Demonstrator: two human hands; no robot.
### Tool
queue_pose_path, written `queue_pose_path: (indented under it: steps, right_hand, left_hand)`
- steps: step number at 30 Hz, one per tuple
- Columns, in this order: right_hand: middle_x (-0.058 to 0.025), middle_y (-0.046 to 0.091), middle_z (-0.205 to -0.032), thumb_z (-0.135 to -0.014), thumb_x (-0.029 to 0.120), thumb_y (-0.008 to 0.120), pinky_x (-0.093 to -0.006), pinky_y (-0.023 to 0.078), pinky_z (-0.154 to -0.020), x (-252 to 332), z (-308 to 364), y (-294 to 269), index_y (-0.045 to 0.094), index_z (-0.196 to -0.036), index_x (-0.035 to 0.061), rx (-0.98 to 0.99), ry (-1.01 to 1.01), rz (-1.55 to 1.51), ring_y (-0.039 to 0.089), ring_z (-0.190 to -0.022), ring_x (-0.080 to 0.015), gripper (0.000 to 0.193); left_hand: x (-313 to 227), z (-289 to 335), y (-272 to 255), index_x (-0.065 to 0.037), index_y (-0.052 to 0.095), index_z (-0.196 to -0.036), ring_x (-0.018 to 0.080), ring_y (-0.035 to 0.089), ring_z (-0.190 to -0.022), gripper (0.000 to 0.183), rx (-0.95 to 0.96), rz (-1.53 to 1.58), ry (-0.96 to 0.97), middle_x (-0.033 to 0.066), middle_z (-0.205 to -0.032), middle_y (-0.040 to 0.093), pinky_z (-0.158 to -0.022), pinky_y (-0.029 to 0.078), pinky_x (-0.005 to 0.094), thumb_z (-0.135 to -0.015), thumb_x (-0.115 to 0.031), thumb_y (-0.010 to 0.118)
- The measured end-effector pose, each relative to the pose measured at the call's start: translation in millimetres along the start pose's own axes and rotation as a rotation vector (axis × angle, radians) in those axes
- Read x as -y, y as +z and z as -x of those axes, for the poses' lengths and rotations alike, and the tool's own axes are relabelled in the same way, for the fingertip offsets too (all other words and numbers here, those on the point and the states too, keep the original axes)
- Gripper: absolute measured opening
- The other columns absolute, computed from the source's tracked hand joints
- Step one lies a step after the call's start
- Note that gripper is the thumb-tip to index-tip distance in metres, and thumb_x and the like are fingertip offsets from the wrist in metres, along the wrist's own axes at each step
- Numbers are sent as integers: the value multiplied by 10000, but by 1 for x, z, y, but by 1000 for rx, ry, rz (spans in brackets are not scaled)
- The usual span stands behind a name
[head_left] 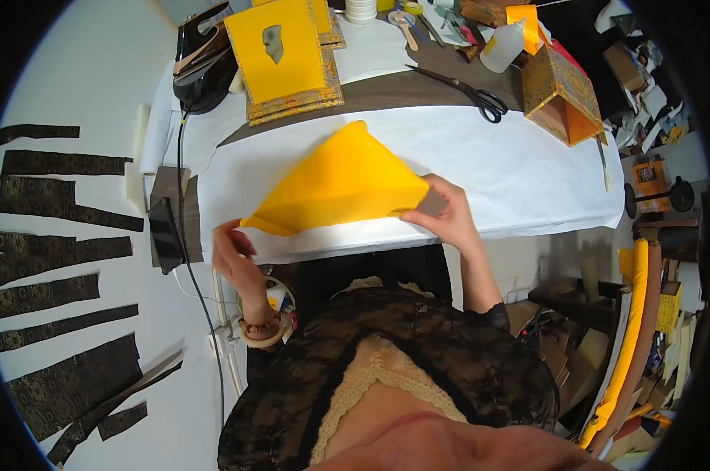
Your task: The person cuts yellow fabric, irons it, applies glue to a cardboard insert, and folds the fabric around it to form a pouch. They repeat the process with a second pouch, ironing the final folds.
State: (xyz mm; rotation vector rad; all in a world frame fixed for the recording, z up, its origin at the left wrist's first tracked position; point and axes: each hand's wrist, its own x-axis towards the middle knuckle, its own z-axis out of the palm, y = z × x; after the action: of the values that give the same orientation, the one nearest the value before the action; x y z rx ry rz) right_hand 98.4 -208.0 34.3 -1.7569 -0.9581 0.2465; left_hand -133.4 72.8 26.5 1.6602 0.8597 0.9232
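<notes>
A bright yellow sheet (343,184), apparently cloth, is stretched between my hands over the near part of the white-covered table (520,177). Its middle rises to a peak and its near edge sags in a fold. My left hand (236,253) pinches the left corner between thumb and fingers; a bracelet and a bangle circle that wrist. At the other end, my right hand (449,216) grips the right corner, thumb on the near side. Beyond the sheet lie black-handled scissors (477,98), partly opened, on a dark strip of material.
At the far left stand yellow panels (280,59) with patterned edges, beside a black iron-like appliance (202,78). A patterned open box (563,94) and a squeeze bottle (503,49) sit far right. A black cable (184,149) runs down the left side. Dark patterned strips (72,385) lie left.
</notes>
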Motion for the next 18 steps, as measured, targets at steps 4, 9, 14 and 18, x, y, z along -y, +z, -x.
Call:
queue_pose_path:
  steps: [4,9,14,18]
  right_hand:
    - [-92,713,-1043,-1078,295,499,-328,502,-943,5,-18,-17,679,-1092,3,-123,72,-316,653,-1001,-186,343]
    - [-107,691,-1112,-1093,540,294,-354,489,-969,33,-55,-15,656,-1172,-14,41,189,-114,619,-1073,-209,666]
    - [-96,667,-1166,-1063,635,272,-395,478,-996,12,-122,-3,665,-1211,40,271,622,-239,559,-1204,-195,728]
    - [-69,693,-973,-1040,490,535,-315,541,-859,20,-130,7,678,-1097,43,338,680,-460,668,-947,-143,472]
  left_hand:
    - [-42,-7,25,18,652,-1190,240,649,-1041,429,-21,97,622,137,-1043,687,-955,503,398,-1004,-366,608]
    - [-34,-15,19,14,673,-1185,297,652,-1145,368,345,11,560,151,-1169,711,-1131,407,542,-889,-181,775]
    - [-24,-10,24,32,727,-1018,274,708,-985,127,243,144,486,136,-978,748,-1071,472,553,-926,-53,707]
    - [-24,-8,28,44,733,-986,262,711,-934,107,229,178,495,136,-937,746,-1039,503,540,-936,-40,691]
